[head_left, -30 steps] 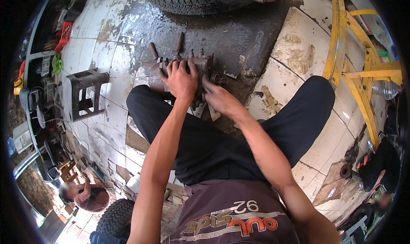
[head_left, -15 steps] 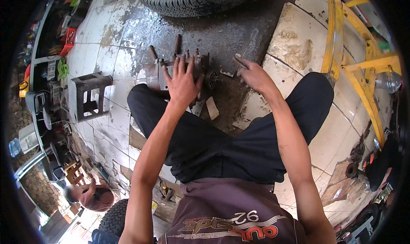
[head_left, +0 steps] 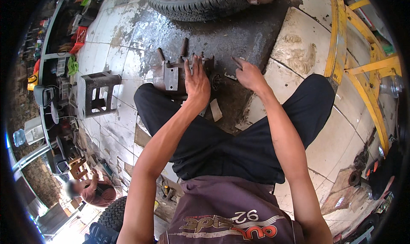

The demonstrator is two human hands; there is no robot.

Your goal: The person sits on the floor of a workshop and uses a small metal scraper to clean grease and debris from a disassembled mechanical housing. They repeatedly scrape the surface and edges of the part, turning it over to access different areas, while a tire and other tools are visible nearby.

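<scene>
My left hand (head_left: pixel 196 82) lies with straight fingers on a grimy metal gearbox housing (head_left: pixel 171 75) between my knees. Two rusty upright pieces (head_left: pixel 184 47) stick up along its far side, and a round shaft end (head_left: pixel 215 82) faces right. My right hand (head_left: pixel 250 76) is to the right of the housing, apart from it, with its fingers closed on a small dark flat metal piece (head_left: pixel 237 62). A loose pale scrap (head_left: pixel 215 110) lies on the floor below the housing.
A large tire (head_left: pixel 196 11) lies beyond the dark floor patch. A dirty plastic stool (head_left: pixel 97 94) stands left, a yellow metal frame (head_left: pixel 365 90) right. A cluttered shelf (head_left: pixel 57 56) lines the left side. Another person (head_left: pixel 96 193) sits at lower left.
My right hand has pulled away from the housing toward the right, the dark piece now showing in it. My left hand has shifted right along the housing, its fingers straighter.
</scene>
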